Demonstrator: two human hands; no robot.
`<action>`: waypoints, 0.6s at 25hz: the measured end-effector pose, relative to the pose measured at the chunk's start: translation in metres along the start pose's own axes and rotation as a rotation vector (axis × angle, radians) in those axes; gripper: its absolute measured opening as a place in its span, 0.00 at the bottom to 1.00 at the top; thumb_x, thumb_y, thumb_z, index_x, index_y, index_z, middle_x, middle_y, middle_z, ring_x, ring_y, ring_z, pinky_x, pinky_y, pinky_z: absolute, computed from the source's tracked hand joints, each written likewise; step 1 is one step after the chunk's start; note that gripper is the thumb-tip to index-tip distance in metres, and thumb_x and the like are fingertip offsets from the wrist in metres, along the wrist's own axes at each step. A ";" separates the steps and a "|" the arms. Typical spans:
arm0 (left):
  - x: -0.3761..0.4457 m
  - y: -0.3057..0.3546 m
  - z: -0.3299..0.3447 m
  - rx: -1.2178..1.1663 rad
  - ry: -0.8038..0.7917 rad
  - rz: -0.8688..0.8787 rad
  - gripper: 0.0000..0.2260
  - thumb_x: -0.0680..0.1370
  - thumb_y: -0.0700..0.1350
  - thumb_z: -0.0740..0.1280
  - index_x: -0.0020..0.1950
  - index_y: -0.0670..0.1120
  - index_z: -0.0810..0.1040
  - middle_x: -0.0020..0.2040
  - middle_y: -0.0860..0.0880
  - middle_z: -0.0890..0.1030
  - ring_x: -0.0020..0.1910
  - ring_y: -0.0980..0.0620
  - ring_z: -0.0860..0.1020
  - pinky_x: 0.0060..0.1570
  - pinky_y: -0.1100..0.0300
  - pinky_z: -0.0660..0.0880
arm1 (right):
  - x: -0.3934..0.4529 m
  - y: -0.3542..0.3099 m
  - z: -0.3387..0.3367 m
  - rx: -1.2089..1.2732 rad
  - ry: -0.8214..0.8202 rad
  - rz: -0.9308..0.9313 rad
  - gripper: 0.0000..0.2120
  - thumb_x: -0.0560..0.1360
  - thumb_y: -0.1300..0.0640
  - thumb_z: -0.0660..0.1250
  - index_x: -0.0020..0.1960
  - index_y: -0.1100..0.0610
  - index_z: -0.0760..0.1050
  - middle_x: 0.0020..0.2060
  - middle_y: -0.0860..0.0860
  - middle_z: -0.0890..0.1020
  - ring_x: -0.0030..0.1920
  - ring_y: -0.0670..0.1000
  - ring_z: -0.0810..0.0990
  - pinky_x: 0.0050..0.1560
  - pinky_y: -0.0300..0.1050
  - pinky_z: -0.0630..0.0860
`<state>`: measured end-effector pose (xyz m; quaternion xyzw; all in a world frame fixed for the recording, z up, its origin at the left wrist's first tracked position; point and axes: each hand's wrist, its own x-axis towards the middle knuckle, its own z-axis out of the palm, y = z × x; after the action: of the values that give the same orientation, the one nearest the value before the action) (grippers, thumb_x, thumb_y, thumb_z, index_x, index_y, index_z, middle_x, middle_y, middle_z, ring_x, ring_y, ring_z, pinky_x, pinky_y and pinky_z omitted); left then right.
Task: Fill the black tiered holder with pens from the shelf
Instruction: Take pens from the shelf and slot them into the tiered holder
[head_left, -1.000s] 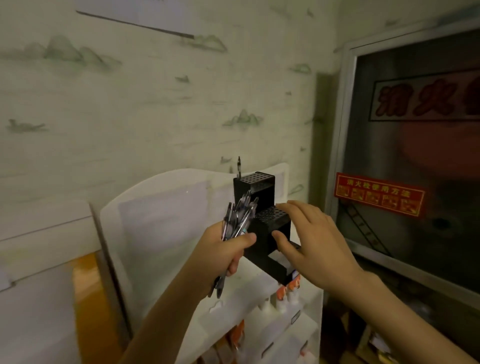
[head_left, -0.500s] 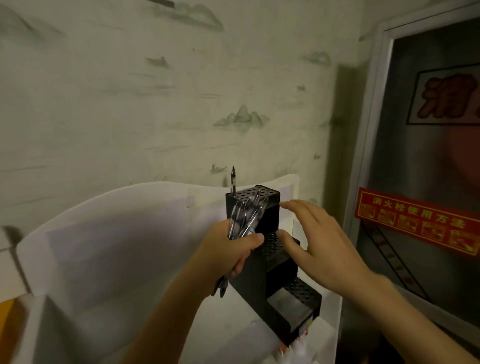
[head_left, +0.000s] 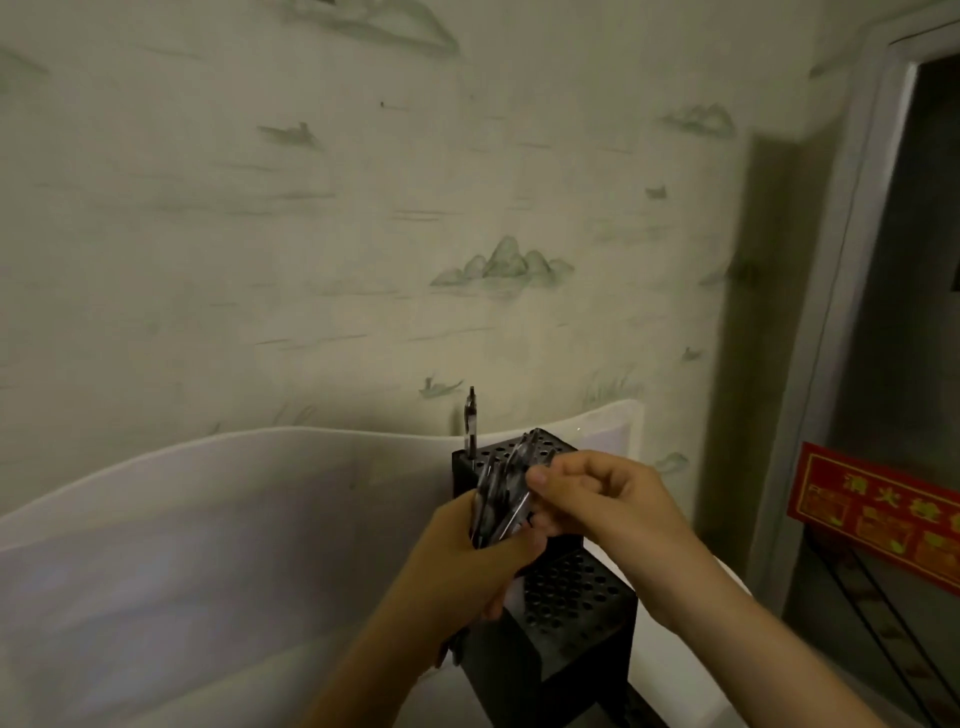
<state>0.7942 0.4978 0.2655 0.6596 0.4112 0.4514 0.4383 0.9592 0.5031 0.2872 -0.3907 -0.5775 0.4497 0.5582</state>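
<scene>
The black tiered holder (head_left: 569, 597) stands on a white shelf unit, its perforated steps dropping toward me. One pen (head_left: 471, 423) stands upright in a back-left hole of the top tier. My left hand (head_left: 480, 553) grips a bundle of several pens (head_left: 501, 499) in front of the holder. My right hand (head_left: 597, 499) has come over the holder, its thumb and fingers pinching the top of one pen in the bundle. The middle tier is hidden behind my hands.
A white curved back panel (head_left: 223, 499) of the shelf unit rises to the left of the holder. Behind is a wall with a pale landscape pattern (head_left: 501, 265). On the right stands a metal-framed cabinet with a red sign (head_left: 878, 514).
My right hand moved left from beside the holder to the pen bundle and closed on a pen. The view tilted up and drew nearer, so the holder sits lower in the frame.
</scene>
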 end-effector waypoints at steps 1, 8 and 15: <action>0.005 0.000 0.003 -0.034 0.025 -0.012 0.03 0.76 0.40 0.70 0.47 0.45 0.78 0.24 0.52 0.77 0.20 0.58 0.73 0.23 0.67 0.70 | 0.009 0.003 -0.004 0.028 -0.025 0.034 0.18 0.64 0.52 0.76 0.46 0.64 0.82 0.38 0.62 0.85 0.39 0.57 0.84 0.45 0.48 0.83; 0.033 -0.002 0.020 -0.069 0.148 -0.046 0.06 0.77 0.38 0.69 0.51 0.47 0.78 0.25 0.57 0.78 0.23 0.63 0.75 0.26 0.72 0.70 | 0.053 0.014 -0.024 0.100 -0.091 0.137 0.04 0.73 0.66 0.70 0.46 0.63 0.84 0.38 0.61 0.86 0.39 0.58 0.86 0.37 0.42 0.81; 0.041 -0.010 0.027 0.051 0.311 -0.046 0.06 0.77 0.40 0.69 0.49 0.51 0.79 0.26 0.57 0.79 0.24 0.64 0.75 0.26 0.72 0.69 | 0.073 0.033 -0.034 0.214 -0.171 0.222 0.06 0.69 0.61 0.75 0.45 0.63 0.84 0.40 0.61 0.86 0.41 0.59 0.86 0.37 0.44 0.82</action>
<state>0.8290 0.5334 0.2600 0.5831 0.5004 0.5274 0.3626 0.9864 0.5855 0.2761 -0.3508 -0.5251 0.5988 0.4926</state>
